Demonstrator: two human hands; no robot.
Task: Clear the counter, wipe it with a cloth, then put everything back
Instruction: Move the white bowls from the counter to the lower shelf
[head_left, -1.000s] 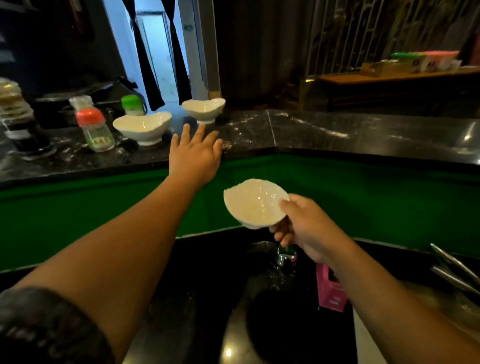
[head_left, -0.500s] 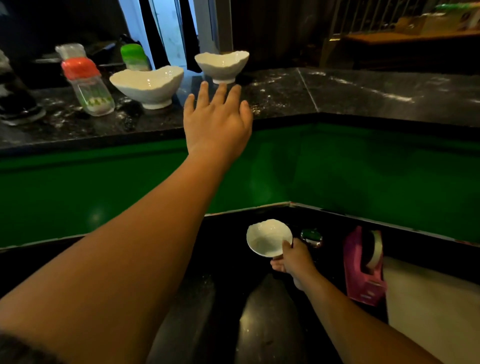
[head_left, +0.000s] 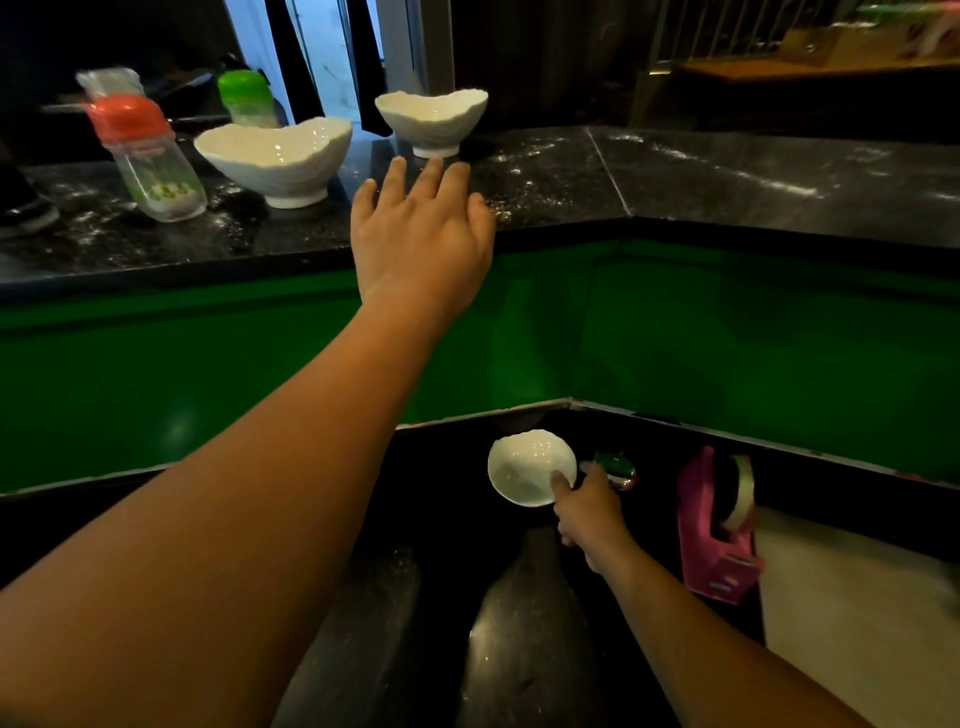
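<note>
2 white bowls stand on the raised surface (head_left: 727, 176); a 3rd sits lower down. The left hand (head_left: 421, 244), fingers straight and spread and holding nothing, hovers over the near edge of that surface. The far bowl (head_left: 432, 122) stands upright on its foot directly ahead of the fingertips, close but apart. The wide bowl (head_left: 275, 156) lies to the left of the hand, beside an orange-capped bottle (head_left: 148, 156), with a green-capped bottle (head_left: 247, 98) behind.

The right hand (head_left: 589, 512) is down at the lower surface (head_left: 519, 649), its thumb hooked over the rim of the low bowl (head_left: 524, 467) and pinching it. Whether that bowl's foot rests on the surface cannot be told. A pink tape dispenser (head_left: 719, 530) stands to the right.

Clearing appears to be under way. The left hand is by far the nearer to the far bowl, and a short reach straight forward should meet its wall. White specks on the raised surface suggest wiping is not yet done.
</note>
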